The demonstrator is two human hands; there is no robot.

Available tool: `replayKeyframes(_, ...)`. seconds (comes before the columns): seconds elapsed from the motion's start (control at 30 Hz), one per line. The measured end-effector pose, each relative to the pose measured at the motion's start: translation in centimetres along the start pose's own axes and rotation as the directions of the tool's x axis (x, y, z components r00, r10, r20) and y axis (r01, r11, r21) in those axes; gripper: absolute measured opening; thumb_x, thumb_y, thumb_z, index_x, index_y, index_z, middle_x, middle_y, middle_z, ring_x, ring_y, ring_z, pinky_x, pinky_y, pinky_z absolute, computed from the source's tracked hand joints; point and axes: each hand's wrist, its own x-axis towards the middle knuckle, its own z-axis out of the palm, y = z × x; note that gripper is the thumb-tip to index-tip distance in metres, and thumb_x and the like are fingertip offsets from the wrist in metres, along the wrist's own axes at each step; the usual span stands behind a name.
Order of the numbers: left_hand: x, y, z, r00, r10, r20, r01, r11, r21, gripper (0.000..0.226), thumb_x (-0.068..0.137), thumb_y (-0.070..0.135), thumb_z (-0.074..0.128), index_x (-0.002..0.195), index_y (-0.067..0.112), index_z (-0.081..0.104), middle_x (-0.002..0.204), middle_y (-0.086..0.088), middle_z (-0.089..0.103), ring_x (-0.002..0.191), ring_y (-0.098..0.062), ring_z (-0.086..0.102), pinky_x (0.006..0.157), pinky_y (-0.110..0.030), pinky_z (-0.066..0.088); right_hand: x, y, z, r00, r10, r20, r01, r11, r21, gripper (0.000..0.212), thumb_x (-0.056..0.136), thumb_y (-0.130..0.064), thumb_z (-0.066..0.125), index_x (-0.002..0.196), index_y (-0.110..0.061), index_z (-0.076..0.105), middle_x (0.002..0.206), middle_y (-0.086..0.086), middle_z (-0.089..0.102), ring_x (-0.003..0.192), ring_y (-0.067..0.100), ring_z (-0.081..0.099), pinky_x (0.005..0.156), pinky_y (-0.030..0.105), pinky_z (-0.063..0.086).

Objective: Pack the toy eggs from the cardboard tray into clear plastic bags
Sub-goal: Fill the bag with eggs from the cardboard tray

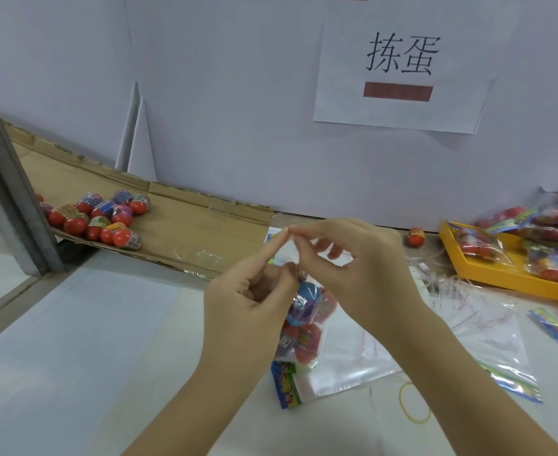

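Far left, grey metal post (6, 179) runs down the frame edge. Just right of it, cardboard tray (189, 218) lies flat against the wall, mid-left of frame, with loose toy eggs (96, 218) bunched at its left end, mostly red, touching each other. Two white folded paper wedges (136, 136) stand behind the tray. Centre frame, both hands are raised over the white table (73, 340). Left hand (248, 304): lower fingers curled round the gathered neck of a clear plastic bag (304, 327), forefinger straight up. The bag hangs between the hands with several eggs inside, a blue egg (305, 299) on top and red ones under it. Right hand (353, 268): thumb and forefinger pinched together on a bit of pale film at the bag's top, tips meeting the left forefinger tip; other fingers curled behind, partly hidden. Under the hands, empty bags (353, 363) lie flat with a printed header card (286, 383). Yellow rubber band (414, 403) lower right of centre. Paper sign (402, 67) upper right on the wall. Lone egg (416, 236) by the wall base. Thin pale strips (435, 274) near it, kind unclear. Far right, yellow tray (488, 274) holds filled bags (550, 232), piled up.
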Motion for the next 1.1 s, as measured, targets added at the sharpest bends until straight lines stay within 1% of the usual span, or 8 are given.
replayKeyframes(0.27,-0.4,0.4,0.3,0.999,0.017,0.051,-0.014,0.998,-0.061,0.036,0.082,0.022,0.061,0.111,0.042,0.06,0.063,0.003,0.061,0.058,-0.006,0.057,0.062,-0.019,0.056,0.1,-0.1,-0.2,0.99,-0.137,-0.04,0.131,0.983,-0.131,0.008,0.08,-0.01,0.068,0.076,-0.006,0.074,0.066,0.001,0.066,0.059,0.021,0.058,0.051,0.036,0.05)
replayKeyframes(0.4,-0.4,0.2,0.2,0.996,0.058,0.062,-0.055,0.998,-0.034,0.041,0.085,0.01,0.062,0.113,0.04,0.059,0.058,0.004,0.054,0.056,0.002,0.051,0.06,-0.013,0.052,0.2,-0.1,-0.5,0.984,-0.172,-0.044,0.162,0.972,-0.173,0.011,0.081,-0.009,0.066,0.072,-0.005,0.071,0.063,0.001,0.064,0.057,0.019,0.057,0.049,0.037,0.05)
replayKeyframes(0.57,-0.4,0.6,0.3,0.994,0.074,0.078,-0.069,0.996,-0.064,0.036,0.081,0.024,0.058,0.114,0.04,0.06,0.056,0.009,0.052,0.057,0.003,0.051,0.061,-0.009,0.048,0.3,0.0,-0.8,0.979,-0.201,-0.031,0.19,0.959,-0.212,0.008,0.077,-0.004,0.065,0.071,-0.004,0.068,0.062,0.004,0.063,0.054,0.021,0.055,0.046,0.036,0.049)
replayKeyframes(0.67,-0.3,0.5,0.3,0.996,0.059,0.065,-0.053,0.995,-0.085,0.035,0.086,0.012,0.061,0.111,0.036,0.063,0.06,0.02,0.062,0.061,0.006,0.06,0.063,-0.008,0.05,0.5,0.0,-1.0,0.972,-0.223,-0.074,0.2,0.951,-0.236,0.007,0.075,-0.001,0.065,0.069,-0.004,0.067,0.06,0.004,0.061,0.053,0.021,0.052,0.045,0.034,0.047)
replayKeyframes(0.77,-0.2,0.4,0.2,0.999,0.027,0.041,-0.023,0.994,-0.104,0.039,0.087,0.0,0.065,0.108,0.034,0.067,0.066,0.013,0.071,0.066,0.003,0.067,0.064,-0.01,0.052,0.5,-0.1,-0.9,0.964,-0.244,-0.107,0.206,0.937,-0.282,0.006,0.074,0.0,0.067,0.07,-0.005,0.067,0.061,0.003,0.061,0.053,0.019,0.051,0.046,0.031,0.046)
replayKeyframes(0.93,-0.3,0.6,0.4,0.998,-0.066,0.02,0.069,0.985,-0.157,0.033,0.086,0.003,0.069,0.1,0.033,0.071,0.064,0.007,0.071,0.064,-0.009,0.071,0.063,-0.013,0.053,1.6,1.5,-3.4,0.972,-0.074,-0.223,0.04,0.988,-0.152,0.005,0.075,-0.003,0.068,0.077,-0.007,0.068,0.066,-0.008,0.057,0.06,0.01,0.049,0.061,0.015,0.041)
replayKeyframes(1.03,0.0,0.5,0.3,0.991,-0.125,0.049,0.133,0.969,-0.208,0.031,0.087,0.001,0.064,0.101,0.028,0.069,0.069,0.009,0.074,0.067,-0.002,0.071,0.062,-0.011,0.053,2.1,2.4,-5.3,0.961,0.063,-0.269,-0.074,0.997,-0.029,0.005,0.079,-0.014,0.063,0.08,-0.014,0.068,0.068,-0.01,0.061,0.061,0.015,0.056,0.061,0.03,0.05)
replayKeyframes(1.1,0.1,0.5,0.2,0.989,-0.136,0.054,0.145,0.965,-0.221,0.032,0.087,0.0,0.063,0.101,0.028,0.068,0.069,0.007,0.074,0.068,-0.002,0.071,0.062,-0.011,0.053,2.0,2.3,-5.8,0.974,0.08,-0.214,-0.07,0.996,0.054,0.005,0.079,-0.02,0.062,0.079,-0.022,0.067,0.068,-0.016,0.063,0.057,0.012,0.056,0.059,0.028,0.051)
